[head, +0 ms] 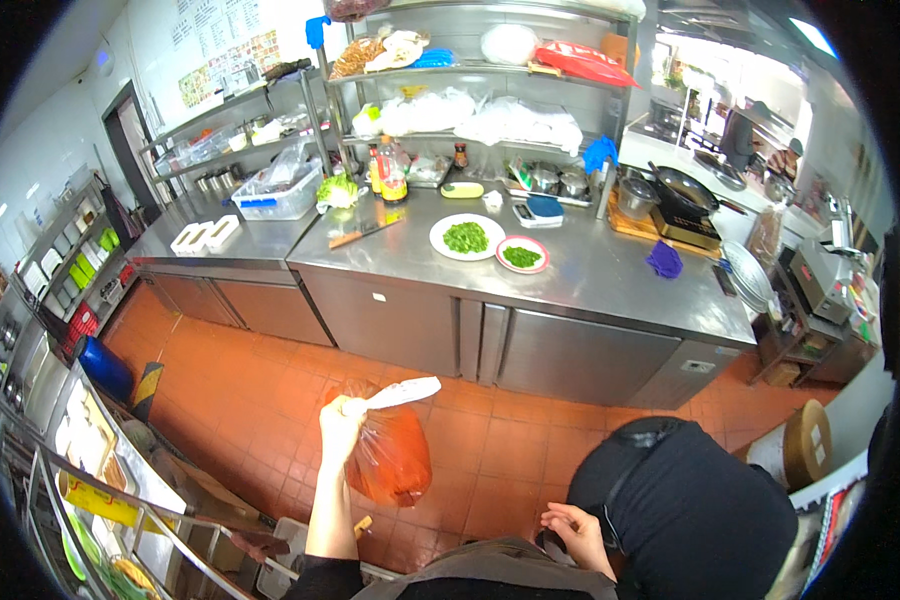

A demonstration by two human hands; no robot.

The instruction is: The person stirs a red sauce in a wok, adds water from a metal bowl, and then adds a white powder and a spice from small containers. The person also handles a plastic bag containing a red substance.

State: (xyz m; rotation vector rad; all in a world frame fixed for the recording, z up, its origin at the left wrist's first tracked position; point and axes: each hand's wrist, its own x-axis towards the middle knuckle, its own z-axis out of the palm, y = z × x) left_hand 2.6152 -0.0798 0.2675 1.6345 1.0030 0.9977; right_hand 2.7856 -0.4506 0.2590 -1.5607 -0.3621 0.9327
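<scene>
My left hand point(341, 427) grips the gathered neck of a clear plastic bag with orange-red contents point(391, 457), which hangs over the tiled floor. The bag's whitish twisted end sticks out to the right above my fist. My right hand point(576, 531) is low in the view, fingers loosely curled and apart, with nothing seen in it. It is close to a person in black point(690, 510) at the lower right. On the steel counter point(585, 277) stand a white plate of chopped greens point(466, 236) and a smaller red-rimmed plate of chopped greens point(523, 255).
The counter also holds a knife point(364, 234), bottles point(392, 176), a digital scale point(538, 213), a purple cloth point(664, 259) and a wok point(682, 190). A metal rack point(142, 510) stands at lower left, a blue barrel point(105, 367) behind it. A cardboard drum point(806, 442) is at right.
</scene>
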